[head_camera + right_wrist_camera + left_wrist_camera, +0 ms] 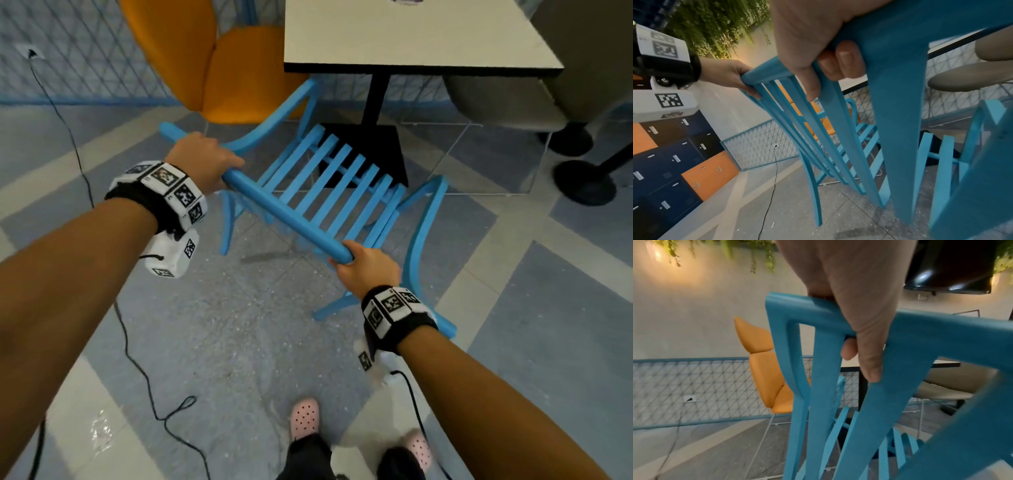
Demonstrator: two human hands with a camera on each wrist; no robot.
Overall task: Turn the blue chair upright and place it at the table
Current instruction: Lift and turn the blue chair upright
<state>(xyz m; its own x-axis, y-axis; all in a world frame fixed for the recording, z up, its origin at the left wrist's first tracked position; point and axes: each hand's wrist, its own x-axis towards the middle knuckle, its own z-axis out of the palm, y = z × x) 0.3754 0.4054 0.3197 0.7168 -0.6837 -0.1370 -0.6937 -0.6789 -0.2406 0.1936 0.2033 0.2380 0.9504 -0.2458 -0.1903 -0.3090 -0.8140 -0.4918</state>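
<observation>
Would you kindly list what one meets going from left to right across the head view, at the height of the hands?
Black cable → left hand → blue chair top rail → right hand → black round base.

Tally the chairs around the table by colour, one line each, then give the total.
Blue chair: 1, held by the left hand and right hand on its top rail.
Orange chair: 1, left of the table.
Beige chair: 1, at the right of the table, partly out of view.
Total: 3
</observation>
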